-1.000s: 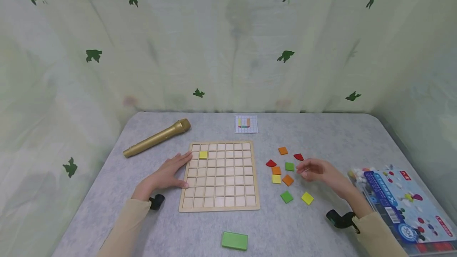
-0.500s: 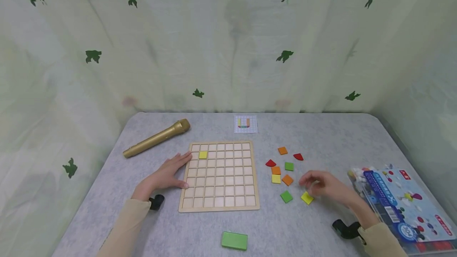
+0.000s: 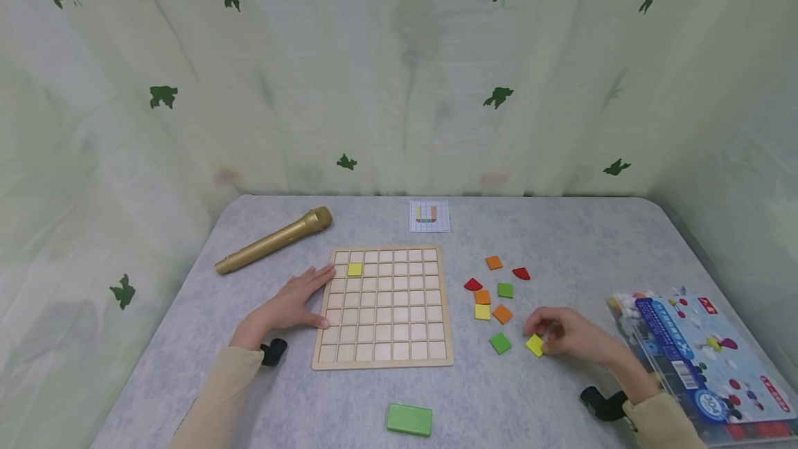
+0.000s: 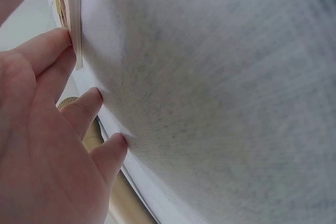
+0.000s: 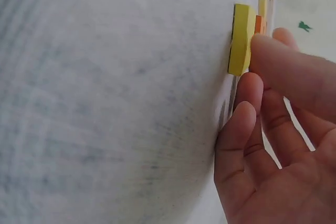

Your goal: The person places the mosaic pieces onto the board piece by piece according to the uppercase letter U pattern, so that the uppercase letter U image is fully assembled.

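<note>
In the head view my left hand (image 3: 291,305) lies with fingers spread along the left edge of a wooden grid board (image 3: 385,366). One yellow square tile (image 3: 355,269) sits in a cell near the board's upper left. The left wrist view shows fingertips of that hand (image 4: 58,124) against the board's edge (image 4: 75,19) and others on the tabletop. Right of the board, my right hand (image 3: 570,335) has thumb and index finger at a loose yellow square tile (image 3: 534,346), pinching it at the table surface. In the right wrist view the thumb touches this yellow tile (image 5: 240,40).
Loose green (image 3: 501,344), orange (image 3: 502,314) and red (image 3: 521,274) tiles lie between board and right hand. A pattern card (image 3: 429,217) is at the back, a gold microphone (image 3: 274,241) at left, a green block (image 3: 409,420) in front, a boxed set (image 3: 717,366) at right.
My right hand has moved toward the front from beside the green tile down to the yellow tile, which has shifted slightly left. My left hand stays at the board.
</note>
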